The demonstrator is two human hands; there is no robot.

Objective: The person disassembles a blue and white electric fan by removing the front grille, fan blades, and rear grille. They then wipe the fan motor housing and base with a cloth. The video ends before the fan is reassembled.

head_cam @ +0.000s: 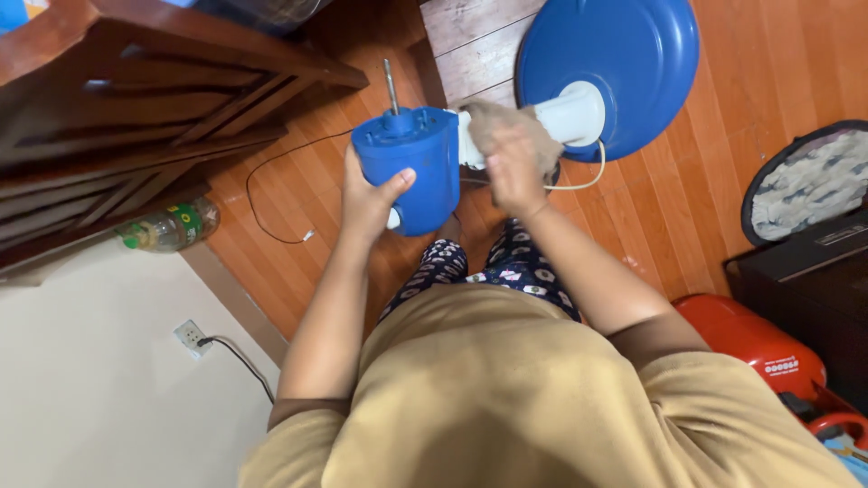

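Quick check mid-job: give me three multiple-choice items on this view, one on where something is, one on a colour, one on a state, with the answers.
1. Where does the plastic bottle lie?
A. on the floor under the wooden furniture
B. on the blue round base
C. on the person's lap

2. What colour is the fan motor housing?
A. red
B. blue
C. white

3. What is the right hand doing?
A. hanging free at the side
B. gripping the metal shaft
C. pressing a beige cloth against the white neck

Answers:
1 A, the bottle lies on its side beside the wooden furniture, at the floor's edge.
2 B, the housing held by the left hand is blue, like the round base.
3 C, the cloth is bunched under that hand on the white neck.
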